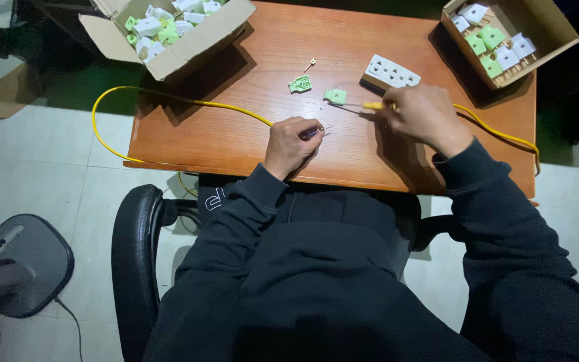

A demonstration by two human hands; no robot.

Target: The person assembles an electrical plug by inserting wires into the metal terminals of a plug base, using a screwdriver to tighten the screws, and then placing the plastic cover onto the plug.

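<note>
nearby, left hand [289,144] pinching yellow cable [169,99]; right hand [420,114] gripping screwdriver [363,107] beside socket [391,72].

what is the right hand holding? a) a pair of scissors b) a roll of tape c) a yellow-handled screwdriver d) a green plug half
c: the right hand grips a screwdriver whose yellow handle sticks out of the fist, its thin shaft pointing toward the left hand, beside the white socket strip on the wooden table.

Two open cardboard boxes [169,40] [551,30], table's far corners
</note>
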